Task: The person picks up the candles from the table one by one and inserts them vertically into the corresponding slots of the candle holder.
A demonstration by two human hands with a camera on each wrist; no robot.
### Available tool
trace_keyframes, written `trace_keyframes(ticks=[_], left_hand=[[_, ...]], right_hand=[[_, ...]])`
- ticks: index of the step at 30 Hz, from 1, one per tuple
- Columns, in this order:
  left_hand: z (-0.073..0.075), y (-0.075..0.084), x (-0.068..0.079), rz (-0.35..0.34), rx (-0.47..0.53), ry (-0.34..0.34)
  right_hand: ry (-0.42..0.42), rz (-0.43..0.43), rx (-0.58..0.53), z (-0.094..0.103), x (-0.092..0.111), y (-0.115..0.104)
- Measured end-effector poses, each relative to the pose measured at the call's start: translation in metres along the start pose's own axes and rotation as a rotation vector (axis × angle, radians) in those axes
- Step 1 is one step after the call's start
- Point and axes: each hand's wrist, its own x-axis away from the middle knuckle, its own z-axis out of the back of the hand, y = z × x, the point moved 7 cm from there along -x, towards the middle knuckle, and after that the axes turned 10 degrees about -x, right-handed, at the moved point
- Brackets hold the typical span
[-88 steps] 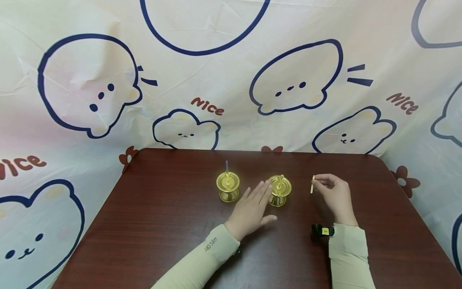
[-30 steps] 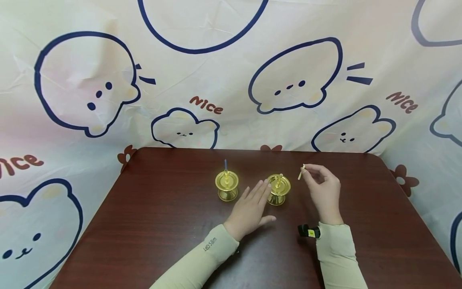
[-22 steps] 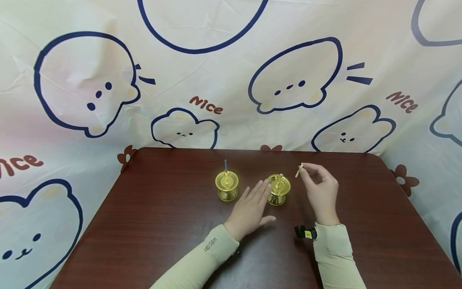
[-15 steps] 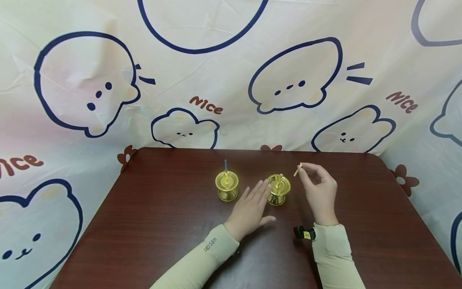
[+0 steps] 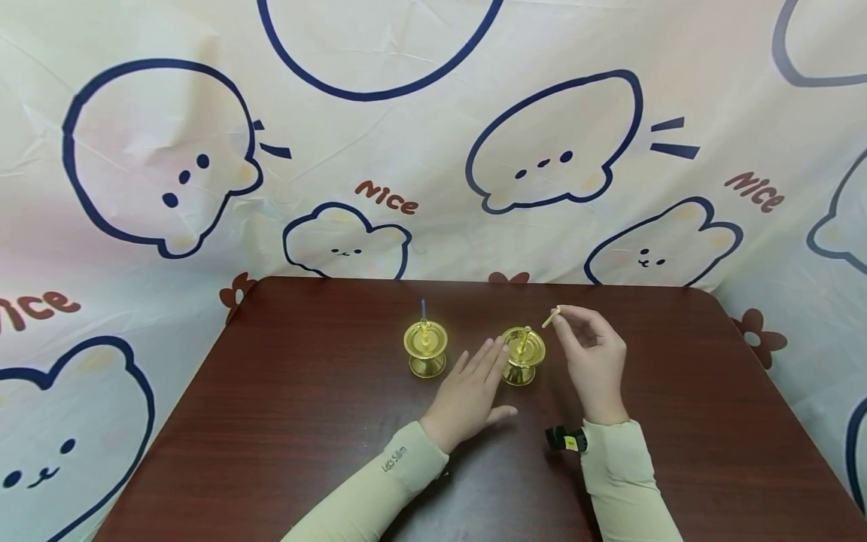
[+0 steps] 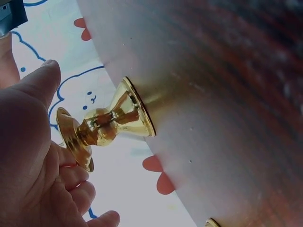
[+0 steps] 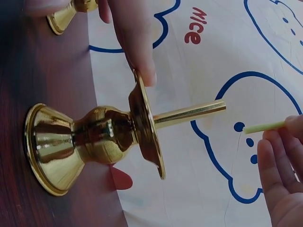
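Observation:
Two brass candle holders stand on the dark table. In the head view my left hand [image 5: 467,403] reaches across with straight fingers, its fingertips at the dish rim of the right holder [image 5: 520,373]. The right wrist view shows a fingertip touching that rim and a bare, upright brass stem [image 7: 191,113] rising from the dish. Between thumb and fingers, my right hand [image 5: 596,369] pinches a thin, pale yellow candle [image 7: 263,127]. It is slanted, just right of the stem and apart from it. The left holder [image 5: 427,366] bears a slim blue candle [image 5: 424,309].
The brown wooden table [image 5: 284,421] ends at a patterned cloth backdrop [image 5: 447,143] with cartoon outlines. A black device with a yellow label [image 5: 567,439] sits at the right wrist.
My right hand has moved left, closer to the right holder, and the yellow candle has tipped from upright to slanted. The left hand stays at the holder's rim.

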Motion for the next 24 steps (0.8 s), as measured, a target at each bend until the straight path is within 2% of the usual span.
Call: trace_keyframes(ticks=[24], left_hand=[[0.0,0.0,0.0,-0.003,-0.007,0.005]], right_hand=[[-0.079,0.016,-0.052,-0.015,0.004,0.002]])
